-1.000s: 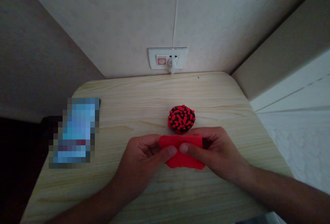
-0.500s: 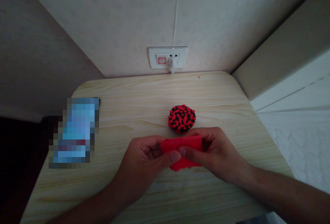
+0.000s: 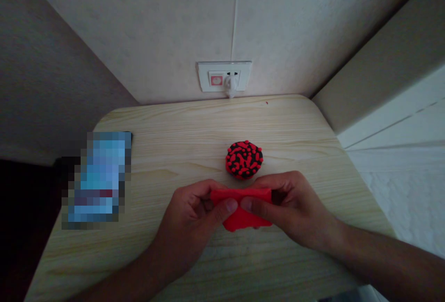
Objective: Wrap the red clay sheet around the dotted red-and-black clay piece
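Between both hands is a flat, soft-looking red sheet [image 3: 248, 221], perhaps modelling clay, held above the table. My left hand [image 3: 198, 214] grips its left side, the thumb pressed on the upper face. On the right side my right hand [image 3: 290, 209] pinches it the same way, its thumb tip close to the left one. Most of the other fingers are hidden behind the sheet. Just beyond the hands a round black piece covered in red strips and dots [image 3: 244, 159] rests on the table, apart from the sheet.
The pale wood-grain table [image 3: 167, 140] has rounded back corners against the wall. A phone [image 3: 99, 177], its screen blurred out, lies at the left edge. A wall socket [image 3: 224, 76] with a plug sits behind. One tiny red crumb [image 3: 267, 103] lies near the back edge.
My left thumb has shifted slightly left and up on the red sheet, and more of the sheet's left side shows. The sheet looks more level. The view has shifted slightly.
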Motion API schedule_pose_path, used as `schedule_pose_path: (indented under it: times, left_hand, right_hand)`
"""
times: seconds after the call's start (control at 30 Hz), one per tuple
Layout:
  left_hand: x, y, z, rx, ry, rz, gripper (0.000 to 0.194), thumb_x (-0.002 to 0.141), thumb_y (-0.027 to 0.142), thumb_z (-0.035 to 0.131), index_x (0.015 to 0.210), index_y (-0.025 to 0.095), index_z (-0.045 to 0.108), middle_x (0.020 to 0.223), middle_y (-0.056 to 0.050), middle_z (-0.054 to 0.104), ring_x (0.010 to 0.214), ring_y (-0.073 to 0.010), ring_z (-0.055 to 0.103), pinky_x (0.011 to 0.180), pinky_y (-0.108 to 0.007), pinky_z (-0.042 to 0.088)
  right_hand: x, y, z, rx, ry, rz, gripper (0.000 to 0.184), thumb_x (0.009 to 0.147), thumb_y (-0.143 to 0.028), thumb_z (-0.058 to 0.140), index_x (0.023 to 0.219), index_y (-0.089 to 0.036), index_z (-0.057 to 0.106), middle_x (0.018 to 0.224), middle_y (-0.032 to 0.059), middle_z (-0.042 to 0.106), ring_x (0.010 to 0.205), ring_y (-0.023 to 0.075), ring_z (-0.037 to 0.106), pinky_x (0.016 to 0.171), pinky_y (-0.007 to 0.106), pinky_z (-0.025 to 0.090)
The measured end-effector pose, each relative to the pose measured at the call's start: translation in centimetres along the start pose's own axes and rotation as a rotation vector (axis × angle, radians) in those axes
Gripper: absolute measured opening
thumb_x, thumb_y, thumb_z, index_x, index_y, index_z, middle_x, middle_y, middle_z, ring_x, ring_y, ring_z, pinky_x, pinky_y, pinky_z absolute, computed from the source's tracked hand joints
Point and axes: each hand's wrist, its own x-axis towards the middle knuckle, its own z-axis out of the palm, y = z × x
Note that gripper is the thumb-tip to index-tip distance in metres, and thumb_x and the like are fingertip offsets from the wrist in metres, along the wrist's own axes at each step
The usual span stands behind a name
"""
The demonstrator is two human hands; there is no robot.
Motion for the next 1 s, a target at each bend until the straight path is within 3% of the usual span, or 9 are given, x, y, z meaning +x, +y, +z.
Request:
schedule_pose_path:
  times: [0.23, 0.4, 0.57, 0.73, 0.87, 1.0]
  left_hand:
    - [0.21, 0.11, 0.12, 0.042, 0.007, -0.001, 0.010, 0.071, 0.020, 0.084, 0.073, 0.017, 0.074, 0.061, 0.002, 0.070, 0.057, -0.0119, 0.062, 0.053, -0.018, 0.048]
    - [0.03, 0.09, -0.25, 0.016, 0.029, -0.021, 0.016, 0.070, 0.019, 0.085, 0.068, 0.016, 0.070, 0.058, 0.003, 0.067, 0.054, -0.0097, 0.058, 0.050, -0.015, 0.045]
    - [0.01, -0.06, 0.02, -0.016, -0.017, -0.022, 0.016, 0.072, 0.021, 0.085, 0.084, 0.018, 0.074, 0.071, 0.002, 0.074, 0.063, -0.0109, 0.064, 0.057, -0.016, 0.050]
    - [0.04, 0.10, -0.14, 0.000, 0.029, -0.039, 0.014, 0.069, 0.016, 0.085, 0.070, 0.016, 0.071, 0.057, 0.004, 0.066, 0.053, -0.0087, 0.057, 0.049, -0.014, 0.043]
    - [0.09, -0.08, -0.14, 0.008, 0.015, -0.066, 0.015, 0.071, 0.023, 0.085, 0.078, 0.016, 0.073, 0.064, 0.002, 0.069, 0.057, -0.0106, 0.060, 0.051, -0.016, 0.045]
    - [-0.03, -0.39, -0.21, 0.081, 0.002, -0.040, 0.018, 0.077, 0.033, 0.080, 0.082, 0.016, 0.075, 0.068, 0.000, 0.071, 0.059, -0.0118, 0.061, 0.052, -0.017, 0.045]
  right_hand:
    - [0.17, -0.01, -0.01, 0.007, 0.008, 0.015, 0.030, 0.072, -0.042, 0.089, 0.088, -0.017, 0.084, 0.068, 0.0020, 0.072, 0.058, 0.0123, 0.060, 0.053, 0.022, 0.049]
    - [-0.01, -0.22, -0.11, 0.024, 0.007, -0.026, 0.021, 0.077, -0.039, 0.087, 0.084, -0.019, 0.086, 0.068, 0.0021, 0.075, 0.058, 0.0120, 0.060, 0.055, 0.022, 0.050]
    - [-0.11, -0.17, 0.01, 0.017, -0.016, -0.010, 0.018, 0.078, -0.035, 0.086, 0.082, -0.018, 0.086, 0.061, 0.0006, 0.072, 0.053, 0.0101, 0.057, 0.050, 0.020, 0.045]
    - [0.10, -0.01, -0.04, 0.068, 0.005, -0.046, 0.021, 0.077, -0.035, 0.087, 0.091, -0.021, 0.085, 0.073, 0.0019, 0.078, 0.063, 0.0142, 0.068, 0.061, 0.023, 0.055]
    - [-0.19, 0.08, -0.09, -0.024, 0.067, -0.099, 0.013, 0.080, -0.032, 0.085, 0.083, -0.019, 0.085, 0.069, 0.0026, 0.077, 0.059, 0.0117, 0.064, 0.055, 0.019, 0.051]
    - [-0.35, 0.25, -0.07, -0.041, 0.045, -0.093, 0.012, 0.082, -0.030, 0.084, 0.085, -0.019, 0.085, 0.070, 0.0027, 0.078, 0.059, 0.0116, 0.066, 0.054, 0.018, 0.051]
